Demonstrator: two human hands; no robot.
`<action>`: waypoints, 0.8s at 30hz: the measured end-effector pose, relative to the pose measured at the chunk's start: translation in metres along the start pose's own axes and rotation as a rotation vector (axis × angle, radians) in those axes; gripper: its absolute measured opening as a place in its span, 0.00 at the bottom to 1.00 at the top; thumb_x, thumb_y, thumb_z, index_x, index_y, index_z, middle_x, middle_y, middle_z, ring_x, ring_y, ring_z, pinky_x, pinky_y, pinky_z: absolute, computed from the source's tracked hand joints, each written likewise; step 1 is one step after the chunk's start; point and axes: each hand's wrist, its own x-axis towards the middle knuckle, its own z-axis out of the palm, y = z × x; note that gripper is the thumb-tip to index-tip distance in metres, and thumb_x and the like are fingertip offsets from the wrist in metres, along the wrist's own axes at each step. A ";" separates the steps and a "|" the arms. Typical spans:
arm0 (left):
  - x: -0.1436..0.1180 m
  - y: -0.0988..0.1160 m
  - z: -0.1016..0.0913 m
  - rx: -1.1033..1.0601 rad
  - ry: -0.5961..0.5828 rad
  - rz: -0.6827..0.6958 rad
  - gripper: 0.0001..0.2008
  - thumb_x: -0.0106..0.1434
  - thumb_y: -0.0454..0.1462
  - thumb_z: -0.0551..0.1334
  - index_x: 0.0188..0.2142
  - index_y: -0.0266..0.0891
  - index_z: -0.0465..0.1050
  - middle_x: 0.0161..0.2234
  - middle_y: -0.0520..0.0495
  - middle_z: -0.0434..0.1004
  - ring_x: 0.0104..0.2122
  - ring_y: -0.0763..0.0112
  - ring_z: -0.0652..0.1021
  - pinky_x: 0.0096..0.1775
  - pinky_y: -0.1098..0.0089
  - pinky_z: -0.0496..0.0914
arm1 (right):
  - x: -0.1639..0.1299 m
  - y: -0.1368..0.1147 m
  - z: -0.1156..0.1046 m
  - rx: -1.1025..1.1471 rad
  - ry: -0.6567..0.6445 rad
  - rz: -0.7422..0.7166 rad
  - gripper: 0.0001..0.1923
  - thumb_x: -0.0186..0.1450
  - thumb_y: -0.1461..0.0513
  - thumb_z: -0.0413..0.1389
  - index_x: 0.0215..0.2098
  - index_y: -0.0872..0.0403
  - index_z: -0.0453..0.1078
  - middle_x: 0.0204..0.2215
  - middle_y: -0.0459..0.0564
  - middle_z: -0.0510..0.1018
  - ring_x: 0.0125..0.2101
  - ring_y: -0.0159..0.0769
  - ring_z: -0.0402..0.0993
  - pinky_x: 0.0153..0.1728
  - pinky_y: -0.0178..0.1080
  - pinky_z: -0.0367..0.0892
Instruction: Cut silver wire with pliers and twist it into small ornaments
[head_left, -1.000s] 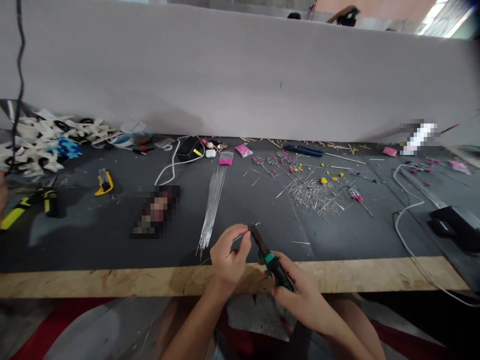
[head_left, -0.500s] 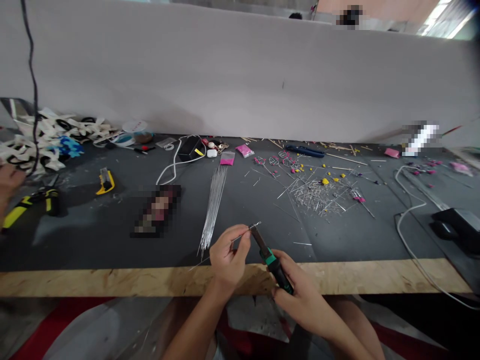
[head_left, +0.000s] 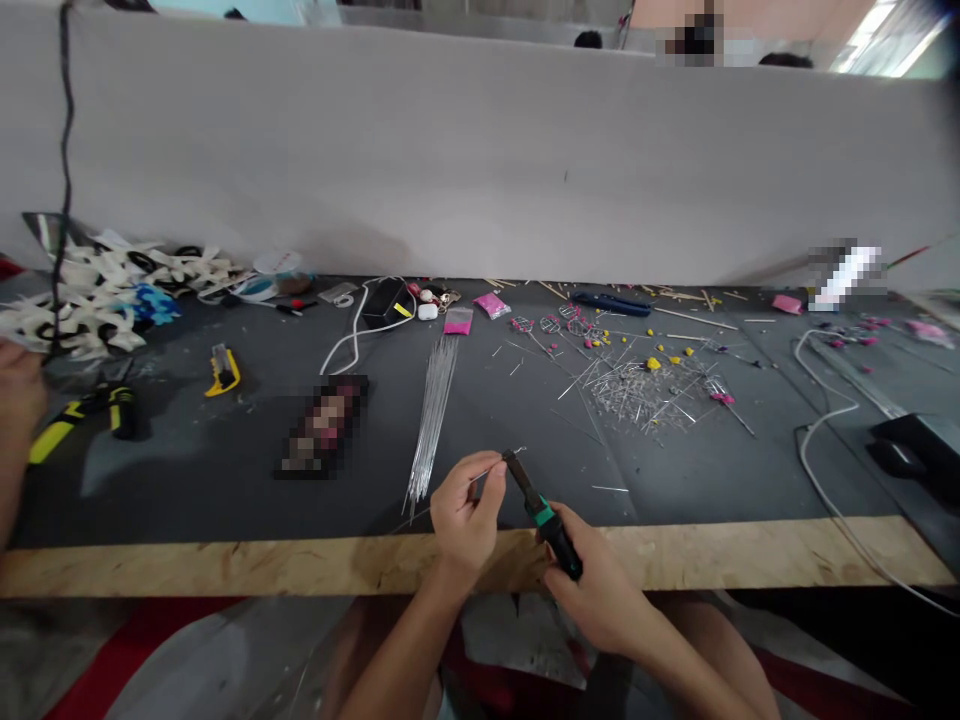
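Worker's left hand (head_left: 465, 508), just right of the near end of the bundle (head_left: 433, 425), pinches a wire (head_left: 520, 450) between thumb and finger. Right hand (head_left: 591, 575), further right of bundle: fingers wrapped round green pliers (head_left: 544, 514), tip at wire. Clippings (head_left: 634, 392) right of bundle, knife (head_left: 223, 370) left.

Pale partition (head_left: 480, 160) behind dark tabletop (head_left: 202, 480)

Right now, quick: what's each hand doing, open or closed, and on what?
Left hand: closed, pinching a thin wire.
Right hand: closed around the handle of the pliers.
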 end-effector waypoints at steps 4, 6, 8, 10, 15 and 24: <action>0.001 -0.005 0.002 -0.031 -0.020 -0.058 0.06 0.58 0.36 0.61 0.32 0.36 0.76 0.33 0.44 0.78 0.32 0.68 0.78 0.35 0.69 0.74 | 0.005 -0.001 -0.001 -0.015 0.007 0.014 0.17 0.51 0.72 0.47 0.37 0.52 0.65 0.28 0.44 0.71 0.33 0.35 0.68 0.41 0.38 0.63; 0.001 -0.008 0.002 -0.039 -0.024 -0.068 0.05 0.58 0.35 0.61 0.32 0.37 0.76 0.33 0.44 0.79 0.33 0.68 0.78 0.37 0.69 0.74 | 0.006 -0.002 -0.004 -0.019 0.007 0.015 0.14 0.51 0.71 0.47 0.33 0.51 0.64 0.26 0.43 0.70 0.33 0.35 0.67 0.40 0.38 0.62; 0.002 -0.010 0.001 -0.022 -0.026 -0.051 0.05 0.58 0.35 0.61 0.33 0.37 0.76 0.33 0.44 0.79 0.33 0.68 0.78 0.38 0.68 0.74 | 0.007 -0.004 -0.006 -0.009 0.004 0.012 0.13 0.51 0.71 0.47 0.32 0.51 0.64 0.25 0.43 0.68 0.32 0.35 0.66 0.39 0.37 0.62; 0.002 -0.011 0.000 0.004 -0.031 -0.005 0.05 0.58 0.34 0.61 0.33 0.37 0.76 0.33 0.45 0.79 0.33 0.69 0.78 0.37 0.68 0.74 | 0.006 -0.005 -0.010 0.016 -0.021 0.012 0.13 0.50 0.72 0.47 0.31 0.51 0.64 0.25 0.42 0.68 0.31 0.34 0.65 0.36 0.36 0.62; 0.004 -0.005 -0.001 -0.019 -0.024 -0.018 0.04 0.57 0.35 0.63 0.31 0.37 0.75 0.31 0.45 0.79 0.31 0.69 0.78 0.33 0.70 0.73 | 0.003 -0.005 -0.017 0.173 -0.120 0.039 0.16 0.51 0.72 0.47 0.36 0.53 0.65 0.28 0.42 0.68 0.30 0.30 0.63 0.31 0.32 0.61; 0.022 0.001 -0.001 -0.516 0.111 -0.419 0.06 0.57 0.38 0.62 0.28 0.37 0.72 0.23 0.50 0.76 0.26 0.73 0.76 0.33 0.69 0.73 | 0.004 -0.003 -0.027 0.365 -0.189 0.147 0.17 0.57 0.65 0.53 0.45 0.53 0.67 0.35 0.46 0.74 0.36 0.35 0.69 0.37 0.36 0.64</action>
